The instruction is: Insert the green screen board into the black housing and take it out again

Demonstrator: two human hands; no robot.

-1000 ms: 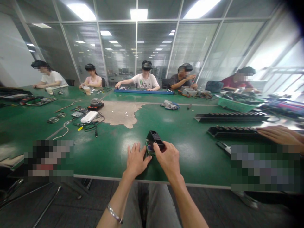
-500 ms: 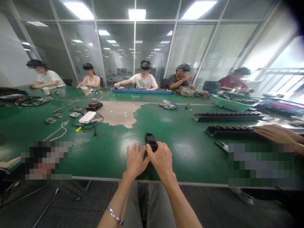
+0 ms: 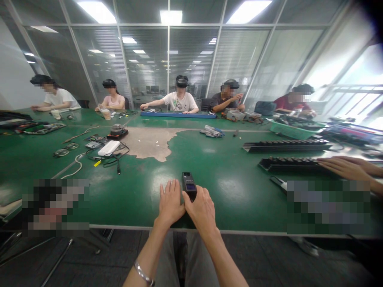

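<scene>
A small black device [image 3: 189, 184] with a dark screen rests on the green table [image 3: 227, 167] in front of me. My right hand [image 3: 201, 207] is wrapped round its near end, thumb on the left side and fingers on the right. Just left of the device, my left hand [image 3: 171, 202] lies flat on the table with its fingers stretched out and nothing in it. The thumbs of the two hands nearly meet below the device.
A white box [image 3: 109, 148] with black cables lies at the left. Two black rails [image 3: 287, 146] are at the right, another person's hands [image 3: 347, 167] on the nearer one. A green basket [image 3: 295, 130] stands behind them. Several people sit across the table.
The black device has turned slightly and its near end has moved a little down and left with my right hand. My left hand still lies flat.
</scene>
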